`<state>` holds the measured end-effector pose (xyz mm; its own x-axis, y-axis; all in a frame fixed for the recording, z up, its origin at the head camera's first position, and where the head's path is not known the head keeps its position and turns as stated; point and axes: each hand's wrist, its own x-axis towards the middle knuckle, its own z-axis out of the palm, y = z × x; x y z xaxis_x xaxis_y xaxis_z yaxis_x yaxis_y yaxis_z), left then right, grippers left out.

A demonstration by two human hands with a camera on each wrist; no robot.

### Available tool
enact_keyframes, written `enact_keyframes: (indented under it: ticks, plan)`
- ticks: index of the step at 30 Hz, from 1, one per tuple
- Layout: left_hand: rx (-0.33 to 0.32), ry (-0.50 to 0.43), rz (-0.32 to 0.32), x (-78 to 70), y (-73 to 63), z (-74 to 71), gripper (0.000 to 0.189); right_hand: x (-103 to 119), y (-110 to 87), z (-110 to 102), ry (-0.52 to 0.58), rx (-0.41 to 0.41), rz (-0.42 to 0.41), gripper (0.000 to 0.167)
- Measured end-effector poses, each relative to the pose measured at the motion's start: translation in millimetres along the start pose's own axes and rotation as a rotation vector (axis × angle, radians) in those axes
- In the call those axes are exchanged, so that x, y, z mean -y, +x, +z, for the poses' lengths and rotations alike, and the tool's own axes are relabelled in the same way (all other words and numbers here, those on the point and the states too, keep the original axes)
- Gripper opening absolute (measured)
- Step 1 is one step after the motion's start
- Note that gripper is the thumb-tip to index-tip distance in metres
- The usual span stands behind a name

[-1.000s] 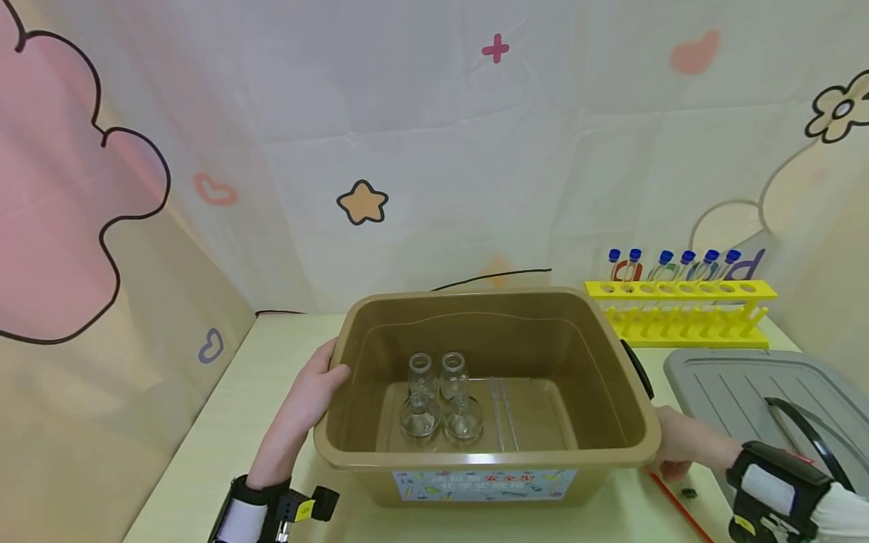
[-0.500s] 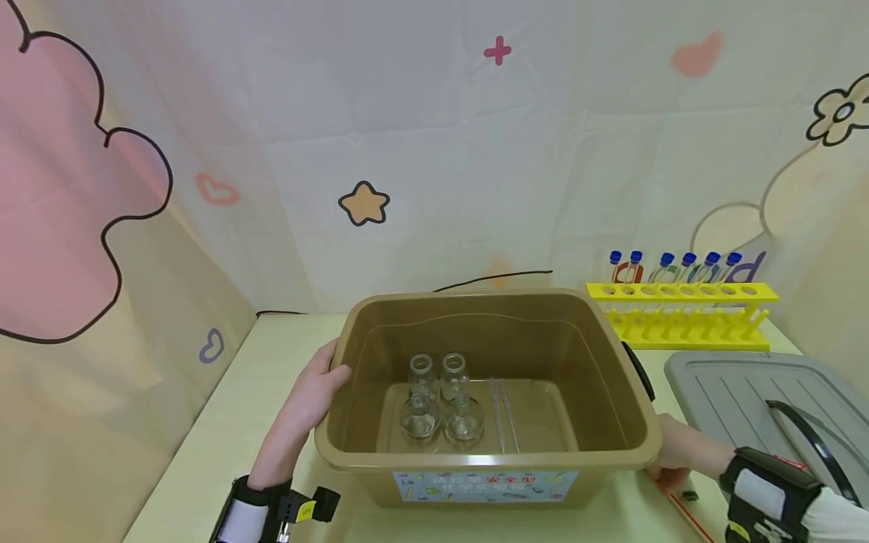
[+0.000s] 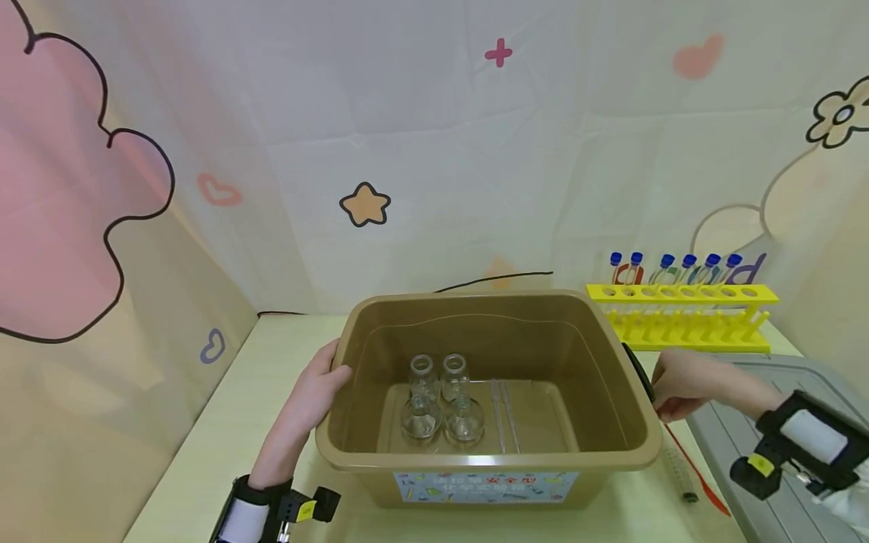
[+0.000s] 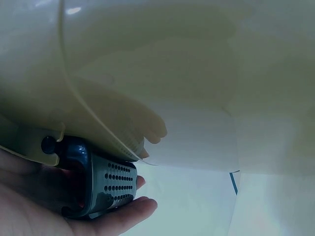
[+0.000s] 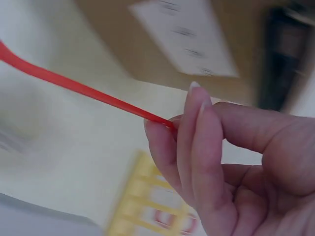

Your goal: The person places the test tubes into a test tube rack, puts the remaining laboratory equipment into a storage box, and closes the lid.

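Note:
My left hand (image 3: 322,388) grips the left side of a brown plastic tub (image 3: 597,377), thumb over the rim. In the left wrist view its fingers curl round the tub's black handle (image 4: 113,184), which has rows of small holes. My right hand (image 3: 682,381) is beside the tub's right side. It pinches the thin end of a slim red spoon (image 5: 93,92), whose wider end (image 3: 716,501) points toward the table's front. Inside the tub stand two clear glass bottles (image 3: 454,373) and two round glass flasks (image 3: 465,421), with two thin clear rods (image 3: 505,415) lying next to them.
A yellow rack (image 3: 679,343) with blue-capped test tubes (image 3: 665,260) stands at the back right. The grey lid (image 3: 760,373) lies at the right under my forearm. A clear tube with a dark end (image 3: 689,496) lies by the tub's right front corner.
My right hand has moved from low beside the tub's front right corner up and away toward the rack, pulling the red spoon by its thin end. The left hand and the tub stay put.

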<state>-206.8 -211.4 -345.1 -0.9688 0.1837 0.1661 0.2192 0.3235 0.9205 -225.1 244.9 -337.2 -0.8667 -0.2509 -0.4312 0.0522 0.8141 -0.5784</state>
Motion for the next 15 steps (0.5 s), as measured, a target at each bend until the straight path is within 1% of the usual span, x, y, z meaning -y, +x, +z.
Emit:
enact_keyframes:
  ticks: [1, 4, 9, 11, 15]
  plan:
    - [0.001, -0.001, 0.001, -0.2, 0.2, 0.1, 0.035, 5, -0.3, -8, -0.004, -0.005, 0.018, 0.011]
    - [0.001, -0.002, -0.004, -0.9, 0.1, 0.8, 0.035, 18, -2.3, -31, 0.017, -0.02, 0.038, 0.01]
    - [0.002, -0.004, -0.008, -2.8, -0.3, 1.4, 0.036, 49, -9.6, -66, -0.019, -0.079, -0.001, 0.015]
    - [-0.004, 0.002, -0.013, -3.6, -0.5, 1.1, 0.037, 64, -12.0, -76, -0.019, -0.101, -0.028, 0.018]
    - [-0.009, -0.001, -0.014, -4.3, -0.9, 0.3, 0.037, 93, -10.6, -85, 0.066, -0.117, -0.069, 0.021]
